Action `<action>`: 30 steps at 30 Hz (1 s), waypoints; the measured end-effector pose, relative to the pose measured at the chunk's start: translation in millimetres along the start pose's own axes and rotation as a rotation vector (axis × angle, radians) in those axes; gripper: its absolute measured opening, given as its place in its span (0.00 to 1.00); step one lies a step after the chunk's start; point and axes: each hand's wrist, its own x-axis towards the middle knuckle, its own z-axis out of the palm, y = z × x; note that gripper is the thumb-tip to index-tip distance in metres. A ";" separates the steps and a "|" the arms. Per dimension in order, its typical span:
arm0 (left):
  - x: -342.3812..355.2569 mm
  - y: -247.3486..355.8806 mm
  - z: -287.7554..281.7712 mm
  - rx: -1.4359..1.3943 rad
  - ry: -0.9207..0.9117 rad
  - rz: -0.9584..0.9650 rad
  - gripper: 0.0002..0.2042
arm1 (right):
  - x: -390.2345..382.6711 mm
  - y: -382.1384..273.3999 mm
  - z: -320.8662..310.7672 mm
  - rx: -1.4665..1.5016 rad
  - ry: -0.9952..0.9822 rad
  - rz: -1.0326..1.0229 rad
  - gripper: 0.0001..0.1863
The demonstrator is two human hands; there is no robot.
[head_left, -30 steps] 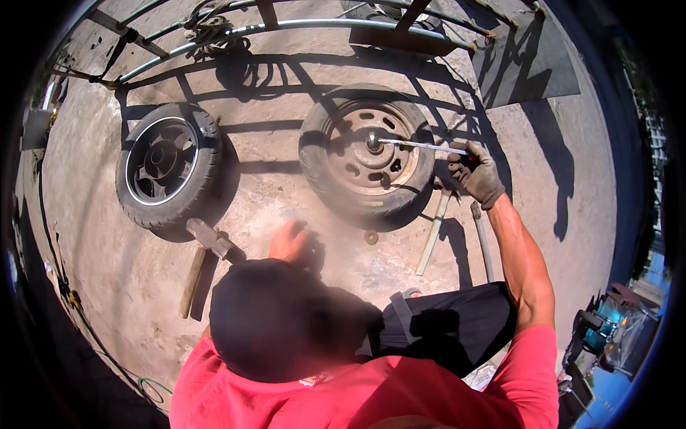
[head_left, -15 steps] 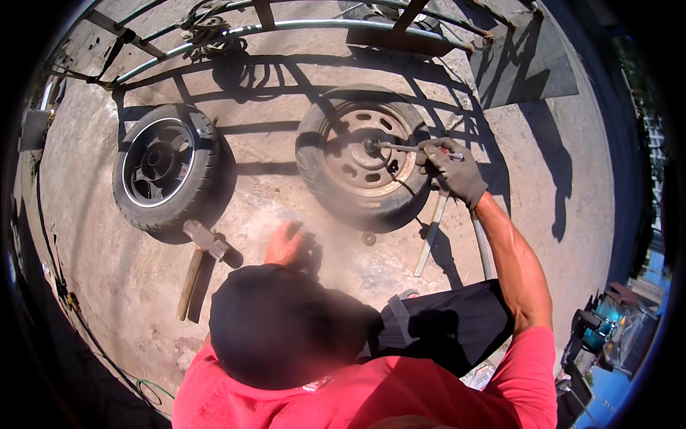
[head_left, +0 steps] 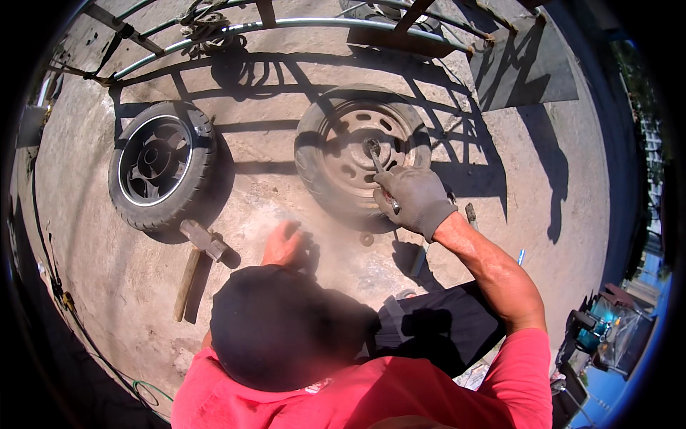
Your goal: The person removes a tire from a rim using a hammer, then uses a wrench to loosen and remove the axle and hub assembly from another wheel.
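Observation:
My right hand [head_left: 418, 196], in a grey work glove, is closed around the handle of a metal socket wrench [head_left: 376, 161]. The wrench's head sits at the hub in the middle of a wheel [head_left: 309, 179] lying flat, with a worn tire and a rusty slotted steel rim. My bare left hand [head_left: 283, 243] is near the ground beyond my dark clothing, which hides its wrist. Its visible fingers look slightly apart, with nothing seen in them. Beside it lies a hammer [head_left: 203, 242] with a wooden handle. A small ring [head_left: 366, 239] rests below the wheel.
Left of the hammer's head, a second wheel [head_left: 187, 204] with a dark spoked rim lies on the concrete. A metal rail frame [head_left: 286, 23] with a bundle of rope [head_left: 204, 28] crosses the far side. Under my right forearm, a flat metal bar [head_left: 419, 262] is partly hidden.
My right hand has swung the wrench handle from the right side of the hub toward me. The forearm now covers more of the flat bar. My left hand stays in place.

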 end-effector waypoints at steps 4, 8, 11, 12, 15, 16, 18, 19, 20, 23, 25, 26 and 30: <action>11.1 -19.0 -9.7 0.070 -0.007 0.059 0.18 | 3.6 1.6 2.5 0.021 0.011 0.025 0.11; 9.9 -17.2 -8.4 0.071 0.005 0.046 0.18 | 6.4 3.0 2.3 0.032 -0.016 0.035 0.11; 6.1 -8.1 -5.9 0.053 -0.004 0.022 0.18 | 6.9 -2.4 0.1 -0.005 -0.057 0.057 0.10; 4.4 -5.1 -5.2 0.038 0.000 0.014 0.18 | 7.4 -4.8 1.8 -0.065 -0.075 0.052 0.10; 0.5 0.6 -3.9 0.005 0.009 0.005 0.19 | 8.2 -8.5 4.2 -0.165 -0.091 0.033 0.11; -0.7 1.2 -4.5 0.002 0.010 0.012 0.19 | 7.8 -8.0 0.5 -0.144 -0.072 0.024 0.12; -2.3 3.1 -4.8 -0.003 0.014 0.013 0.20 | 6.3 -6.8 -6.3 -0.072 -0.036 0.027 0.13; -2.7 4.7 -4.6 -0.004 0.016 0.007 0.20 | 4.7 -6.3 -9.3 -0.020 -0.018 0.038 0.13; -3.5 6.6 -4.3 -0.006 0.018 0.001 0.20 | 3.6 -6.0 -12.1 0.031 -0.001 0.050 0.14; -8.6 17.5 0.5 -0.074 0.002 -0.023 0.18 | -0.8 -4.1 -20.0 0.061 0.078 0.033 0.15; -8.1 15.6 -1.5 -0.109 -0.013 -0.035 0.16 | -3.8 -6.2 -31.0 0.071 0.075 0.054 0.14; -8.0 13.7 -3.4 -0.126 -0.021 -0.041 0.16 | -5.3 -7.1 -36.4 0.077 0.074 0.065 0.14; -0.6 -16.4 -12.8 -0.094 0.058 0.053 0.14 | -7.2 -8.2 -46.5 0.144 0.090 0.066 0.14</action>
